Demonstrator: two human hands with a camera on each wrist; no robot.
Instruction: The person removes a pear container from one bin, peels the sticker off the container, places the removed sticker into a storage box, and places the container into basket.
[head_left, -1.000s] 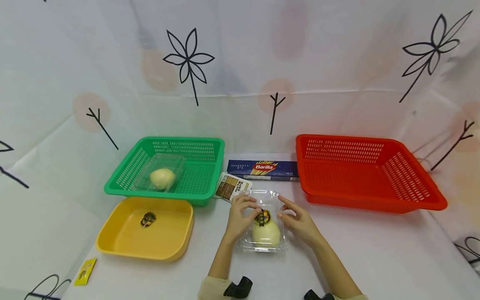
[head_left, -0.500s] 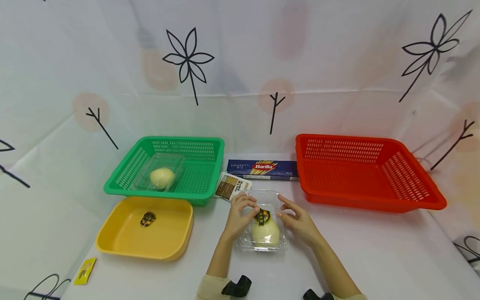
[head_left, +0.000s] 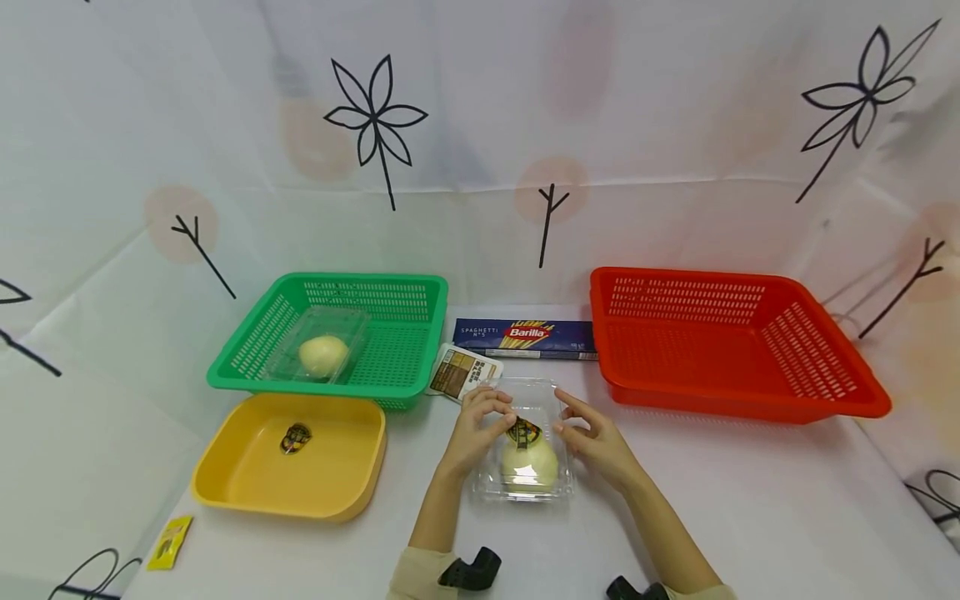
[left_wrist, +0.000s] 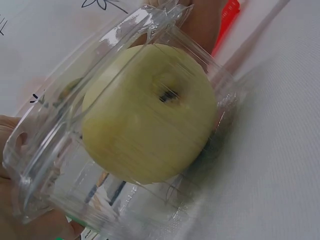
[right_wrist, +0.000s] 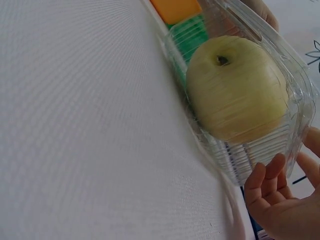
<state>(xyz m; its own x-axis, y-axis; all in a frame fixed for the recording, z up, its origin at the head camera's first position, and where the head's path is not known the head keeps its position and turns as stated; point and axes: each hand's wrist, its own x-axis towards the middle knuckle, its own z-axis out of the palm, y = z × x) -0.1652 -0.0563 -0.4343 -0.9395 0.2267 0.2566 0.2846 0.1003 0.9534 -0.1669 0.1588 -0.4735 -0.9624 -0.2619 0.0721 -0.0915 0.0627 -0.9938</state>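
Note:
A clear plastic clamshell box (head_left: 488, 486) lies on the table in front of me, lid down. Inside sits a round, pale yellow-green fruit (head_left: 529, 469) with a dark hollow at its end, large in the left wrist view (left_wrist: 145, 120). A dark round sticker (head_left: 524, 433) with coloured print is on the lid. My left hand (head_left: 472, 429) pinches the sticker's upper left edge between thumb and index finger. On the box's right side, my right hand (head_left: 598, 446) holds the rim with thumb and fingertips; in the right wrist view its fingers (right_wrist: 275, 167) are at the rim.
Behind the box lie a brown-and-white packet (head_left: 461, 372) and a blue spaghetti box (head_left: 525, 339). A green basket (head_left: 401, 350) at left holds another boxed fruit (head_left: 323, 357). The yellow basin (head_left: 288, 492) bears a similar sticker (head_left: 296, 438). A red basket (head_left: 742, 367) stands right, a yellow sachet (head_left: 170, 542) front left.
The sticker's upper edge lifts and bends slightly as my left hand pulls on it, shifting a little left and down. My right hand stays at the rim of the box.

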